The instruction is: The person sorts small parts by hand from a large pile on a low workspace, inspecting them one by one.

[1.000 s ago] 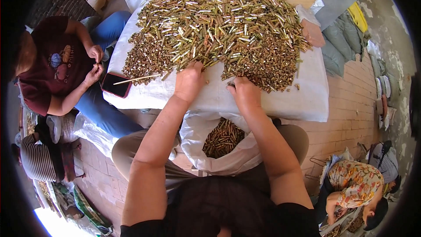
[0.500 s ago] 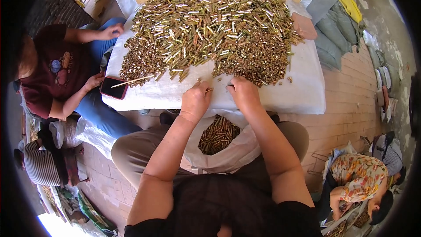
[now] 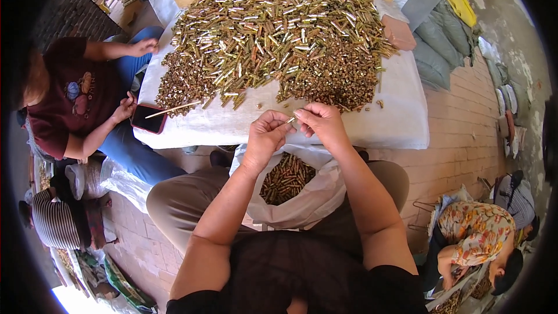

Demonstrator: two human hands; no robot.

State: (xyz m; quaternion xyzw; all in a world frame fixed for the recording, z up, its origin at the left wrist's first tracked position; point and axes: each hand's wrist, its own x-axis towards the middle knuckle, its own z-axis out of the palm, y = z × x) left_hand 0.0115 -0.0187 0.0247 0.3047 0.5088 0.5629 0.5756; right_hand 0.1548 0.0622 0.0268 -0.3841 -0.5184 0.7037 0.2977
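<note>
A big heap of brass cartridge casings (image 3: 273, 35) covers a table spread with white cloth (image 3: 395, 122). My left hand (image 3: 266, 136) and my right hand (image 3: 319, 122) meet just in front of the heap's near edge, above the cloth's front border. Both pinch a single small casing (image 3: 290, 120) between their fingertips. Under my hands, on my lap, an open white bag (image 3: 302, 195) holds more casings.
A person in a dark red shirt (image 3: 70, 104) sits at the left by a dark phone (image 3: 150, 119) and a thin wooden stick (image 3: 173, 109). Another person in a flowered top (image 3: 476, 232) crouches at the lower right. Grey sacks (image 3: 433, 46) lie beyond the table on a brick floor.
My hands have pulled back from the heap's edge toward me and come together, now pinching one casing between them. The person at the left moved an arm up.
</note>
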